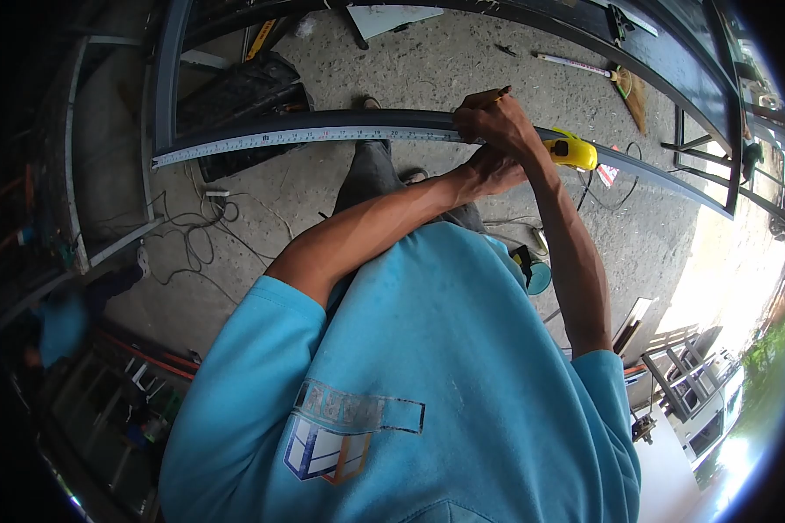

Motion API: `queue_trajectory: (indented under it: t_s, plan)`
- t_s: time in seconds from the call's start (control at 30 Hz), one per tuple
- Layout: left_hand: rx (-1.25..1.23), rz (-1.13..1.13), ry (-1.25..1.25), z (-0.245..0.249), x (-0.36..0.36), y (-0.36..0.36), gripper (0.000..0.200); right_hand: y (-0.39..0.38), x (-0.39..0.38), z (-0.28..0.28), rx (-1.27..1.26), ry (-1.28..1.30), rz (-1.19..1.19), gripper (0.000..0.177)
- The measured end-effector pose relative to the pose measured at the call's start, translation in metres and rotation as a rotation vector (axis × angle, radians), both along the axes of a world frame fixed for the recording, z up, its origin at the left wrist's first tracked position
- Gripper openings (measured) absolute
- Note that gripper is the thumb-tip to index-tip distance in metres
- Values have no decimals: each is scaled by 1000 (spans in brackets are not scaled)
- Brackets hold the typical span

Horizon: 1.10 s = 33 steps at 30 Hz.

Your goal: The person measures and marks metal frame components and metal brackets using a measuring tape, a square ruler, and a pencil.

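Note:
A tape measure with a yellow case [576, 154] has its blade [323, 135] drawn out along the near bar of a dark metal frame [164, 83], as far as the bar's left corner. My left hand [497, 170] is closed at the tape measure beside the case, its fingers partly hidden behind my right forearm. Crossing above it, my right hand [494, 120] is closed on a thin pencil-like marker [501, 99] over the bar.
Under the frame sits a black case [257, 96] on the concrete floor. Cables [192, 240] lie at the left, and a broom [630, 91] rests at the upper right. Another person in blue [65, 322] is at the far left. Metal frames [685, 375] stand at the right.

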<state>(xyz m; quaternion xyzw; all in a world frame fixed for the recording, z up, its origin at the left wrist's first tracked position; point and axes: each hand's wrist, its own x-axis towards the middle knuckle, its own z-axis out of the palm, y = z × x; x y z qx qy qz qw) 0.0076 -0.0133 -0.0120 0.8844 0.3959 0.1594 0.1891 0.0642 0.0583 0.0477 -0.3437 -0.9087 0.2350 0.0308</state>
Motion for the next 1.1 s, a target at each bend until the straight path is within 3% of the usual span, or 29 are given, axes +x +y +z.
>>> queue_trajectory:
  t_s: [0.13, 0.2, 0.3, 0.4, 0.5, 0.63, 0.7, 0.8, 1.0, 1.1]
  plan:
    - [-90, 20, -174, -2, -2, -1, 34, -1, -1, -2, 4, 13, -16, 11]
    - [191, 38, -122, -5, -2, -4, 34, 0, -1, 0, -77, -12, -46, 12]
    - [382, 25, -163, -13, -2, -1, 33, 0, -4, 4, -243, 3, -159, 12]
    - [179, 15, -176, -14, 2, 1, 33, 1, -2, -3, -56, -40, -29, 13]
    - [309, 21, -170, -15, 0, 0, 33, 1, 0, -6, -31, 4, -2, 12]
    - [284, 39, -213, -12, 0, 0, 32, 1, -4, -4, -35, -31, -25, 10]
    - [175, 18, -193, -9, 0, 1, 32, 1, -7, -1, -353, -10, -300, 9]
    - [50, 27, -143, -6, -1, 0, 32, -2, -6, 4, -305, 84, -267, 12]
    - [155, 27, -107, -1, -3, -1, 29, 1, -6, -3, -497, 100, -400, 16]
    - [157, 18, -49, 5, -4, 0, 28, 2, -6, -5, -351, 91, -296, 18]
